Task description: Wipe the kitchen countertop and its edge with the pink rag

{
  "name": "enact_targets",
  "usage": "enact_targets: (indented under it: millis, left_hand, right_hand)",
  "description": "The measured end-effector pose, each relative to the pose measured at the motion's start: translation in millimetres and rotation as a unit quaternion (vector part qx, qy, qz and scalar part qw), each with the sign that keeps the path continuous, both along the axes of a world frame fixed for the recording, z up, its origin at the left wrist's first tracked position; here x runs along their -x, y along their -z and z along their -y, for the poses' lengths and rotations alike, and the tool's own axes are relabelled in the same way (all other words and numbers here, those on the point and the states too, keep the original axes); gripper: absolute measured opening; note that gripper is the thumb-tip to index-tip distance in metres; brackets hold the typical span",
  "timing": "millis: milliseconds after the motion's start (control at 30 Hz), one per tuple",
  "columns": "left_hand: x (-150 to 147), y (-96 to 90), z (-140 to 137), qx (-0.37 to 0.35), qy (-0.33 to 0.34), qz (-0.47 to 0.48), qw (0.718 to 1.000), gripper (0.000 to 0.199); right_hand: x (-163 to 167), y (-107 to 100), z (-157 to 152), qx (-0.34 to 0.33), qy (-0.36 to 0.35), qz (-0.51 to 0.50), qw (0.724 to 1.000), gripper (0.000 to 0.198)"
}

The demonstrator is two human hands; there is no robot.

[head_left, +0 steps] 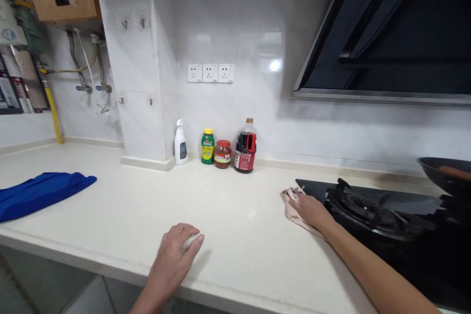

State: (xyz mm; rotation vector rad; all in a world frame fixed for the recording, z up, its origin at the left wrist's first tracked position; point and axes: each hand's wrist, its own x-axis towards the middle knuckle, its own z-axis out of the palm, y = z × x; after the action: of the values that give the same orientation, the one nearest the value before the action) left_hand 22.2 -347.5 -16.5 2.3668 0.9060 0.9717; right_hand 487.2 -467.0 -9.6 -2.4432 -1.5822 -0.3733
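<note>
My right hand (312,211) presses a pale cloth (293,208) with darker patches onto the white countertop (235,216), right beside the left edge of the black gas stove (312,189). Its fingers are closed on the cloth, which trails under the wrist. Near the counter's front edge, my left hand (174,252) hovers or rests lightly with fingers curved and the thumb apart. Shaded pale surface shows in the gap between thumb and fingers, and I make out nothing held there.
Along the back wall stand a white spray bottle (180,144), a green yellow-capped bottle (208,147), a red-lidded jar (222,155) and a large dark sauce bottle (246,149). Blue fabric (44,191) lies left. A wok (441,174) sits right, below the range hood (390,34).
</note>
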Motion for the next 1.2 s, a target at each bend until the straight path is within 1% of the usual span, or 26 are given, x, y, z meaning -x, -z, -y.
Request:
enact_targets:
  millis: [67, 133, 200, 267, 333, 433, 500, 533, 600, 633, 700, 733, 800, 900, 967, 1000, 1067, 1133, 1200]
  left_hand:
    - [0, -1.3, 0, 0.002, -0.002, 0.009, 1.000, 0.034]
    - [0, -2.2, 0, 0.000, -0.001, 0.021, 1.000, 0.035]
    - [0, -2.4, 0, -0.004, -0.003, 0.041, 0.999, 0.035]
    - [0, -1.8, -2, -0.014, -0.011, 0.066, 0.998, 0.036]
    - [0, -0.4, -4, -0.026, -0.023, 0.087, 0.996, 0.035]
    - [1, 1.8, -7, -0.039, -0.035, 0.113, 0.992, 0.035]
    - [1, 2.8, -10, -0.039, -0.038, 0.122, 0.991, 0.035]
    - [2, 3.2, -10, -0.038, -0.038, 0.125, 0.991, 0.036]
    - [3, 3.6, -11, -0.037, -0.038, 0.125, 0.991, 0.036]
    - [3, 3.6, -11, -0.038, -0.038, 0.124, 0.991, 0.036]
    - [4, 3.2, -10, -0.040, -0.038, 0.121, 0.991, 0.036]
    - [4, 2.8, -10, -0.041, -0.038, 0.118, 0.991, 0.036]
    - [4, 1.2, -7, -0.042, -0.032, 0.110, 0.992, 0.035]
    - [5, -2.0, -3, -0.040, -0.017, 0.092, 0.995, 0.032]
    - [5, -3.8, -1, -0.035, -0.006, 0.076, 0.996, 0.032]
    - [5, -4.4, 0, -0.032, 0.000, 0.068, 0.997, 0.032]
    - [4, -5.0, 2, -0.027, 0.011, 0.055, 0.998, 0.032]
    - [3, -4.6, 2, -0.023, 0.018, 0.047, 0.998, 0.032]
    - [3, -3.3, 2, -0.021, 0.018, 0.048, 0.998, 0.033]
  right_hand:
    - [22, -6, -33, 0.013, -0.005, -0.007, 1.000, 0.041]
    - [54, -11, -65, 0.021, -0.025, -0.017, 0.999, 0.048]
    - [95, -13, -91, 0.027, -0.073, -0.024, 0.997, 0.056]
    - [142, -15, -108, 0.031, -0.136, -0.029, 0.990, 0.062]
    - [191, -17, -114, 0.033, -0.200, -0.034, 0.979, 0.068]
    - [255, -18, -103, 0.031, -0.289, -0.037, 0.956, 0.069]
    - [280, -18, -85, 0.026, -0.349, -0.050, 0.936, 0.064]
    - [284, -17, -75, 0.023, -0.374, -0.061, 0.925, 0.061]
    - [276, -13, -53, 0.018, -0.395, -0.088, 0.914, 0.060]
    - [263, -11, -41, 0.016, -0.381, -0.098, 0.919, 0.060]
    - [224, -5, -14, 0.012, -0.308, -0.104, 0.946, 0.061]
    - [200, 0, 2, 0.008, -0.256, -0.101, 0.961, 0.060]
    - [148, 12, 41, -0.002, -0.166, -0.089, 0.982, 0.062]
    - [83, 36, 107, -0.035, -0.062, -0.076, 0.995, 0.067]
    - [59, 52, 147, -0.053, -0.007, -0.081, 0.995, 0.073]
    - [54, 58, 163, -0.064, 0.011, -0.085, 0.994, 0.075]
    - [62, 64, 181, -0.089, 0.027, -0.078, 0.993, 0.077]
    - [89, 62, 182, -0.107, 0.029, -0.049, 0.993, 0.075]
    - [131, 56, 166, -0.114, 0.023, -0.014, 0.993, 0.069]
